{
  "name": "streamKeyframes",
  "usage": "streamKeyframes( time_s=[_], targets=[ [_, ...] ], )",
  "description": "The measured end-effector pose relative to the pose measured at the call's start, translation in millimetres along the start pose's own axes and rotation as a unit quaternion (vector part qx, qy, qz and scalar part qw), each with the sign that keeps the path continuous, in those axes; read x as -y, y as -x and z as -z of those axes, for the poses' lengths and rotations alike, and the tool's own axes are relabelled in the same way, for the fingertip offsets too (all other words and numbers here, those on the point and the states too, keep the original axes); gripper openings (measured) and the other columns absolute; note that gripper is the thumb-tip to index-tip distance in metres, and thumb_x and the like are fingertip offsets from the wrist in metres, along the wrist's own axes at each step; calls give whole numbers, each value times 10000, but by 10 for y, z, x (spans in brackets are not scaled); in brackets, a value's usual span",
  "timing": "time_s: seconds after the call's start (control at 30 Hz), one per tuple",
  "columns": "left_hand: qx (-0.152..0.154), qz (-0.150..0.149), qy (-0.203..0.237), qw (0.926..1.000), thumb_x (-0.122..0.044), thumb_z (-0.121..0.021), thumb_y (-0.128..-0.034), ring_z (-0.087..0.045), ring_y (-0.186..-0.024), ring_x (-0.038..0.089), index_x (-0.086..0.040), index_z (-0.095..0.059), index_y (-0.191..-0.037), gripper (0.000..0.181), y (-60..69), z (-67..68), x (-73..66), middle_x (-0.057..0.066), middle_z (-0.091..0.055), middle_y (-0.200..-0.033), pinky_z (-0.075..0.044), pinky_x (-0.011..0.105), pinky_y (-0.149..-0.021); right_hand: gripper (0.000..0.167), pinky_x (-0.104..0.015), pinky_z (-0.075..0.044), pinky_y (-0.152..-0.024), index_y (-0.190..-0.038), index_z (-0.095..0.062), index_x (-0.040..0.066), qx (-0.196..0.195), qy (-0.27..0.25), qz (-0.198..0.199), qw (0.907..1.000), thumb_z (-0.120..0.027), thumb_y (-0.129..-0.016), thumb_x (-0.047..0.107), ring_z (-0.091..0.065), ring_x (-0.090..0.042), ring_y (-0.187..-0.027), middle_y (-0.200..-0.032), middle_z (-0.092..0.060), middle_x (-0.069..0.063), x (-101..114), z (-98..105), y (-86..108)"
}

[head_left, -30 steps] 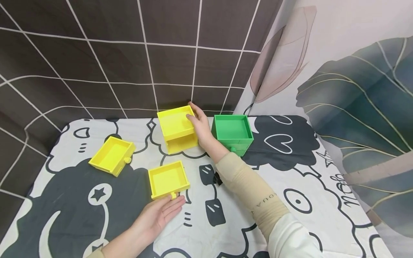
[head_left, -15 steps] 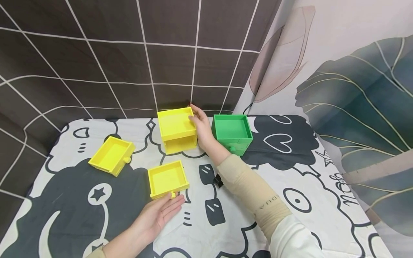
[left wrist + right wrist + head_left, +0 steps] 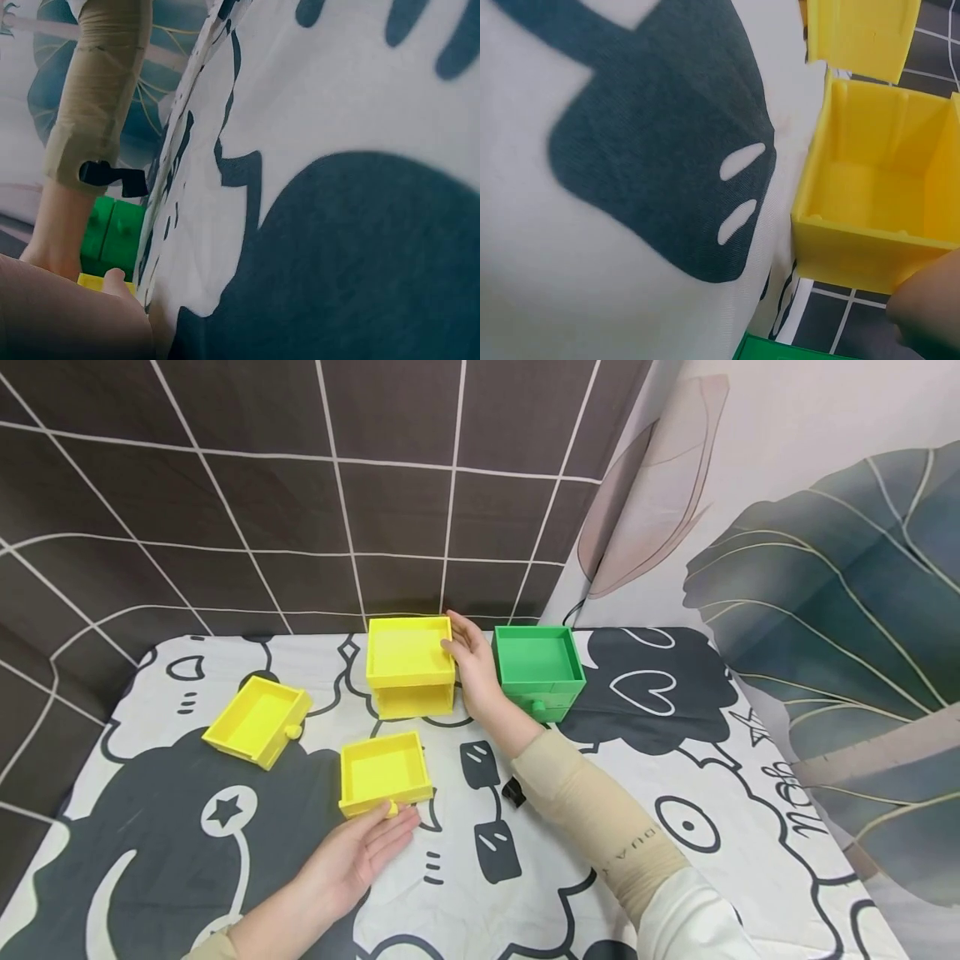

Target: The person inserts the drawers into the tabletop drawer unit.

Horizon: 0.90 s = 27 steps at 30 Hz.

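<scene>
From where I stand, the right hand (image 3: 477,672) grips the hollow yellow plastic cabinet (image 3: 411,652) by its right side, near the back of the patterned worktop (image 3: 570,852). In front of it, apart from it, lies a shallow rectangular yellow plastic drawer (image 3: 384,768). The left hand (image 3: 356,856) lies at its round knob (image 3: 393,808), fingers straight; I can't tell whether thumb and forefinger pinch it. A second, matching yellow drawer (image 3: 255,720) sits well off to the left, and a boxy green plastic cabinet (image 3: 538,656) stands just beyond the right hand.

To my eye this is a lining-up step. The drawer sits slightly askew, so I'd square it to the open front and guide it level, the right hand bracing the cabinet against sliding back.

The tight beige sleeve (image 3: 600,822) carries dark letters, distorted by folds; "U" and "A" are about all I can read. Script (image 3: 795,802) on the right edge seems to say "you".
</scene>
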<state>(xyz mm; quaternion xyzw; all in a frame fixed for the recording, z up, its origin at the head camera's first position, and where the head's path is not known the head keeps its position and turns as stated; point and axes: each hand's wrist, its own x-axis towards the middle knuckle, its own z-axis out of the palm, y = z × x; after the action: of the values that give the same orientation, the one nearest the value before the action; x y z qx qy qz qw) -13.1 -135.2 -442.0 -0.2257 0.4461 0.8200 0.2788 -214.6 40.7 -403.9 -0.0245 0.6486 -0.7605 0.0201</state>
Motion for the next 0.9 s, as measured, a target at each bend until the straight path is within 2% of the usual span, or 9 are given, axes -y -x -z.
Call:
streamKeyframes(
  time_s=[0.17,0.3,0.5,0.73,0.9],
  targets=[
    [-83,-33,-17,10000,-210,-530,-1129,-777,-1028,79,74,-305,-1587,584,-2,-13,-111,17,-784,-1174,-612,253,-1042,541,-430,-389,-1309,-1587,-429,4,13,0,82,10000,-506,-1052,-11,-423,-309,-1555,-1657,-445,-167,-19,17,44],
    [-24,-84,-53,9999,-209,-523,-1130,-770,-1050,78,61,-304,-1586,574,-11,-41,-203,31,-769,-1222,-599,254,-1065,547,-433,-389,-1309,-1588,-426,-6,91,51,186,9998,-520,-1049,-11,-417,-319,-1559,-1654,-446,-182,-48,41,57],
    [103,-173,-315,9993,-221,-534,-1125,-754,-1086,77,73,-318,-1587,589,-40,-168,-316,101,-717,-1375,-568,284,-1118,555,-443,-375,-1316,-1594,-413,-13,199,-61,285,9994,-525,-1051,-5,-404,-327,-1566,-1661,-433,-194,-72,63,57],
    [217,-250,-370,9988,-199,-547,-1119,-767,-1047,85,93,-370,-1551,550,-87,-328,-410,62,-772,-1223,-581,304,-1101,546,-434,-395,-1306,-1601,-421,32,170,82,392,9991,-521,-1064,34,-429,-303,-1554,-1658,-447,-155,-115,64,74],
    [304,-307,-507,9978,-191,-547,-1120,-766,-1046,94,113,-383,-1531,536,-132,-366,-441,129,-758,-1292,-587,319,-1094,540,-433,-396,-1306,-1602,-417,35,153,86,439,9989,-511,-1071,41,-433,-300,-1549,-1663,-439,-155,-121,51,79]
  ],
)
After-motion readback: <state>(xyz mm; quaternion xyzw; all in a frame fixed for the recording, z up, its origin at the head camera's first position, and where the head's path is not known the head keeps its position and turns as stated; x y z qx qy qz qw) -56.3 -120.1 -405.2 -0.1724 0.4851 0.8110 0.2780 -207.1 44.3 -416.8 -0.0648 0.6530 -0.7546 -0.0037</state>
